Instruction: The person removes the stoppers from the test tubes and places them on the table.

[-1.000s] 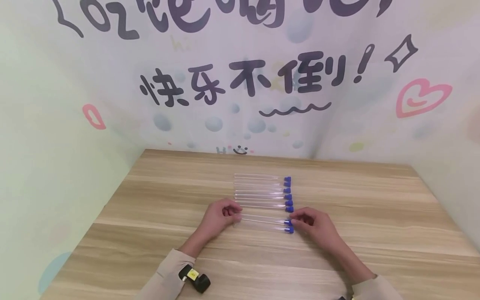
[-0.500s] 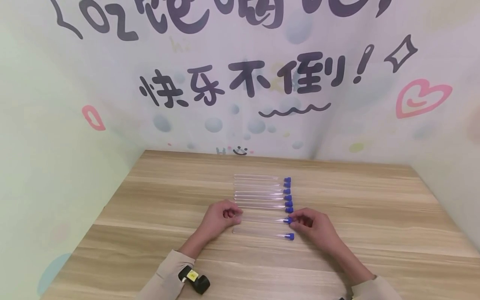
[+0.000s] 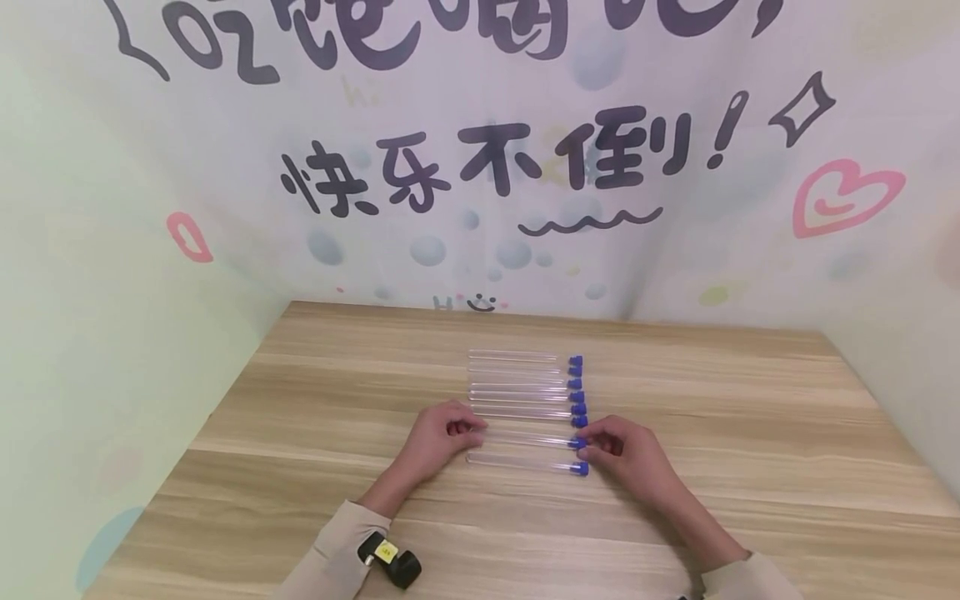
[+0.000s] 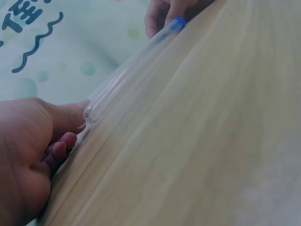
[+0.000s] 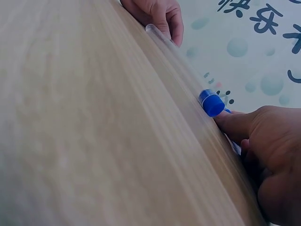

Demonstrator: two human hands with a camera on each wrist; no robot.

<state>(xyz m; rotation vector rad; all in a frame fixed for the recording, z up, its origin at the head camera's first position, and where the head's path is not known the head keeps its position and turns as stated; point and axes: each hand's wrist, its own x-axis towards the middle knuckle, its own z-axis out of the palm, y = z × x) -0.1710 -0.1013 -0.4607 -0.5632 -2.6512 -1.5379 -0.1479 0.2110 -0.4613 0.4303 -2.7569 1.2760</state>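
Observation:
My left hand (image 3: 442,439) pinches the rounded end of a clear test tube (image 3: 525,437), lying level near the table top. At the tube's other end, the fingers of my right hand (image 3: 628,457) hold its blue cap (image 3: 577,443). Closer to me lies another capped test tube (image 3: 525,462), parallel to the held one and untouched in the head view. Its clear body (image 4: 131,70) crosses the left wrist view and hides the held tube there. In the right wrist view its blue cap (image 5: 212,102) stands before my right thumb.
Beyond my hands, several more clear test tubes (image 3: 517,394) lie side by side, blue caps (image 3: 577,397) to the right. They rest on a wood-grain table (image 3: 337,358). A printed cloth (image 3: 420,275) hangs at the table's back edge.
The nearest tube has rolled away from the held one towards me, then slightly back. Both hands have stayed nearly in place, with the held tube shifting only slightly.

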